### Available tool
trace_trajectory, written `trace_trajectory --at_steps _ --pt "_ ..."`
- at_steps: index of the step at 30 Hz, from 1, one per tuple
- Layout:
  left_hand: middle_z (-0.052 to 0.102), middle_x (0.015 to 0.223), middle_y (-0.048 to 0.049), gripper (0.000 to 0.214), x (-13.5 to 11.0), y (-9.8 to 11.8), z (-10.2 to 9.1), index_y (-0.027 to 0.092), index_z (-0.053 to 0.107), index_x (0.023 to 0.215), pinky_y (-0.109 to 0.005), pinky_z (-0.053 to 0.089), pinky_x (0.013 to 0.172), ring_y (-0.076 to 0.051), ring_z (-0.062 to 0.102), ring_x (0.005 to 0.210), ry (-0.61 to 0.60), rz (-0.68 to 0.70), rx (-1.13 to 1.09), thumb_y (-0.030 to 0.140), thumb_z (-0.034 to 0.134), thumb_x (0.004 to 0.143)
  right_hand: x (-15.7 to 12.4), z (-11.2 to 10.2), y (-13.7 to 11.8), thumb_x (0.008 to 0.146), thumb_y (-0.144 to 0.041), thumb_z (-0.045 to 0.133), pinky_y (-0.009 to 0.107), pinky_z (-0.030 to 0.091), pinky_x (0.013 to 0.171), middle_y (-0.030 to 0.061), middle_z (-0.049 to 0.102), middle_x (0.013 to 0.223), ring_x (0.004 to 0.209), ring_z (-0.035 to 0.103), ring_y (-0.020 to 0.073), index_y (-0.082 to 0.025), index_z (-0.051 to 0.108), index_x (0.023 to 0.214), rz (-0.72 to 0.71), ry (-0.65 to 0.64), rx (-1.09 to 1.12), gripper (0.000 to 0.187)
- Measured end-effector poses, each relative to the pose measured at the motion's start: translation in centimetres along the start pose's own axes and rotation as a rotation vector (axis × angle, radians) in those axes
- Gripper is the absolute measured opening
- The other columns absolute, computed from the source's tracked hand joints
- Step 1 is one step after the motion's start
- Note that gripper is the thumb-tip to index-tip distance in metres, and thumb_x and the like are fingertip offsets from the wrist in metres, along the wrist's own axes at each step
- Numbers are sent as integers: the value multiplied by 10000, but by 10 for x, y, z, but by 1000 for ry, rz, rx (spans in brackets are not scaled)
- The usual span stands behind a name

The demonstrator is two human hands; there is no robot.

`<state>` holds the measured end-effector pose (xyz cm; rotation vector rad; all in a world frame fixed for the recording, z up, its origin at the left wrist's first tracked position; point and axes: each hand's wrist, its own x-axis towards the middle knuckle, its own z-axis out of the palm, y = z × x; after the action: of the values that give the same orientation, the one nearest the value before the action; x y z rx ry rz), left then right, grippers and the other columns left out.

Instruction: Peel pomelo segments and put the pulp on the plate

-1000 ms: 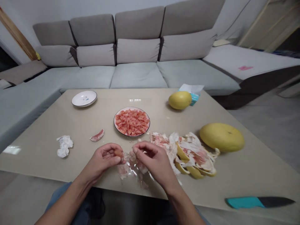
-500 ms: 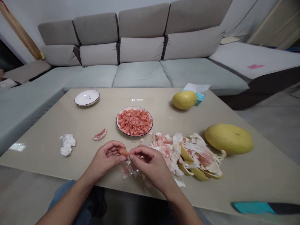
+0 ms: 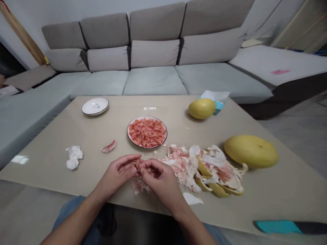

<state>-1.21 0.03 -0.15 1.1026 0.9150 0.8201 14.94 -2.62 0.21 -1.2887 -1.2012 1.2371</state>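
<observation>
Between my two hands is a small piece of pink pomelo flesh [image 3: 138,164]. The fingers of my left hand [image 3: 120,173] are closed round it from the left. My right hand [image 3: 159,177] pinches at its right side with thumb and fingertips. Below the hands, scraps of pale membrane [image 3: 139,186] lie on the table, partly covered. Just beyond them stands a plate [image 3: 128,136] with a dark rim, heaped with peeled pink pomelo flesh [image 3: 147,132]. An unpeeled pomelo segment [image 3: 109,146] rests left of that plate.
Right of my hands spreads a pile of membranes and yellow peel [image 3: 204,166]. Two whole pomelos [image 3: 251,151] and a tissue pack [image 3: 219,106] are on the right. A turquoise-and-black knife [image 3: 278,226] lies at the near right edge. Crumpled tissue [image 3: 74,157] and a white plate [image 3: 95,106] are left.
The pomelo piece has turned from lying sideways to more upright between my fingers. My left hand has shifted slightly right, and its fingers have moved round the piece.
</observation>
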Motion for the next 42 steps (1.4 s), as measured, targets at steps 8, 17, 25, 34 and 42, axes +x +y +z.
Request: trace_trajectory --at_steps 8,17,25,34,42 --pt "742 1071 -79 380 2 0 2 194 705 1112 -296 546 881 -212 689 990 90 -8 -20 267 778 746 0 3 0 719 -188 591 213 334 490 -22 518 618 532 421 100 -154 663 702 -83 14 -60 81" --pt "707 1084 -52 359 1 0 0 248 761 1011 -254 581 805 -195 685 958 157 155 173 191 825 662 -3 -2 -4 762 -292 648 224 356 492 -6 572 659 543 461 111 -158 688 831 19 -33 -7 156" --pt "648 966 -39 321 0 0 -3 268 763 1014 -222 590 691 -155 672 821 87 257 281 176 785 707 -1 -7 -6 774 -336 671 212 345 504 -36 540 612 540 446 94 -166 648 774 106 -198 117 171" --pt "688 928 -28 359 -1 -2 -2 243 759 1013 -258 590 690 -156 685 749 41 108 152 204 825 663 -3 -11 -10 764 -358 680 210 364 516 -25 572 625 548 476 97 -160 627 724 139 -232 241 209" --pt "744 1062 -73 422 1 -4 2 204 727 1090 -304 537 909 -229 676 1037 68 60 -56 201 822 678 -4 -1 -5 828 -262 595 232 370 527 6 578 687 585 488 121 -166 662 727 -166 -2 -112 154"
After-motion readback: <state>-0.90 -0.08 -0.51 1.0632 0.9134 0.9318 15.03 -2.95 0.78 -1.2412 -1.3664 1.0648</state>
